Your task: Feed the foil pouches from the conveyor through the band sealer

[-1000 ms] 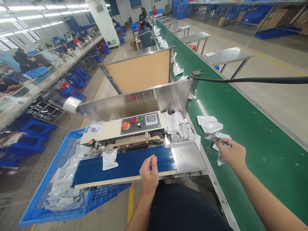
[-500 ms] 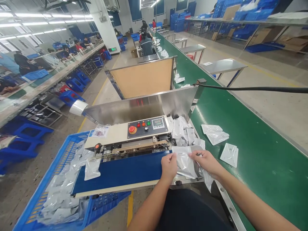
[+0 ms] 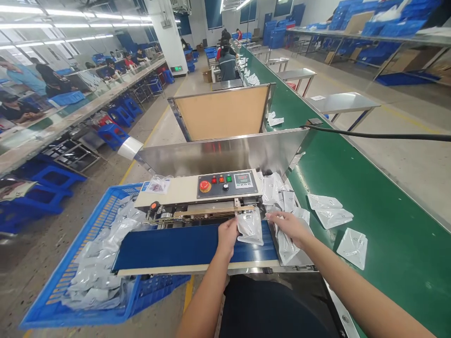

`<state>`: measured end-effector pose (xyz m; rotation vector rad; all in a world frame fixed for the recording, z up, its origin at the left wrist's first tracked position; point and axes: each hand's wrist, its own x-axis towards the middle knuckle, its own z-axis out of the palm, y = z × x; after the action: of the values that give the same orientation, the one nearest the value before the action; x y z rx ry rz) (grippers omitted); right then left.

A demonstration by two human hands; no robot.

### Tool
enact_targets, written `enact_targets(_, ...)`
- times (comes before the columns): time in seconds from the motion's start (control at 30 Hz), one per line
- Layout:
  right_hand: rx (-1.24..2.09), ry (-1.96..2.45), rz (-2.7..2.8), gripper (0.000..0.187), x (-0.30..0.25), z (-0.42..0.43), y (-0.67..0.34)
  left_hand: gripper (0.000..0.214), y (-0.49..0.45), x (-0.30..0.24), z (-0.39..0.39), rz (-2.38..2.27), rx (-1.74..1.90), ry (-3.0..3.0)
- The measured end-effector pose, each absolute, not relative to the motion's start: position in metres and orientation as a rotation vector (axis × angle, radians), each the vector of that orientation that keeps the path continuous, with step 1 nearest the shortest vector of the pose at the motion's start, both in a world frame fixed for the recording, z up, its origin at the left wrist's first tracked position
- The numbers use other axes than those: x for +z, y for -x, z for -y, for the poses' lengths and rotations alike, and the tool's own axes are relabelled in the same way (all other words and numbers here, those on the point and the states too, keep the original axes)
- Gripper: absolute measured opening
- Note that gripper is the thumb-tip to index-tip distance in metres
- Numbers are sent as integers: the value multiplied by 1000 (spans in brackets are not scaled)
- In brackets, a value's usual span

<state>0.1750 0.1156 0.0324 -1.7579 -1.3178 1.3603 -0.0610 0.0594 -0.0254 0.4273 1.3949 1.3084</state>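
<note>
My left hand (image 3: 227, 236) rests on the blue belt (image 3: 176, 244) of the sealing machine (image 3: 197, 190), its fingers pinching the left edge of a clear plastic pouch (image 3: 250, 226). That pouch lies on the belt with its top at the sealer slot. My right hand (image 3: 291, 227) sits over the steel feed plate (image 3: 303, 257), fingers curled on a second pouch (image 3: 286, 246) that hangs below the palm. A pile of pouches (image 3: 278, 192) lies just beyond, beside the control panel (image 3: 225, 183).
A blue crate (image 3: 45, 300) with several sealed pouches sits under the belt's left end. A green conveyor (image 3: 380, 211) runs along the right, carrying three loose pouches (image 3: 333, 217). A black cable (image 3: 387, 136) crosses above it. Other people work far up the line and at left.
My right hand left the green conveyor and came to the feed plate with pouches. Both hands slid one pouch left onto the blue belt. The earlier pouch on the belt has gone off the left end.
</note>
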Motion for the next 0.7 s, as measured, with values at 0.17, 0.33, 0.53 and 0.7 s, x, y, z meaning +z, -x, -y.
enact_targets(0.17,1251,1748,1180,57,38,-87,-179,49,71,-12,-1,-1785,1537,-607)
enact_targets(0.33,1246,1535,1202,70,50,-66,-139,42,6,13,4,-1334,1319,-1187)
enact_targets(0.53,1259,1399,1147,80,45,-67,-156,57,-7,24,-27,-1443,1371,-1028)
enact_targets(0.7,1300,1489,1357,71,39,-65,-183,55,-12,19,-35,-1416,1252,-1164)
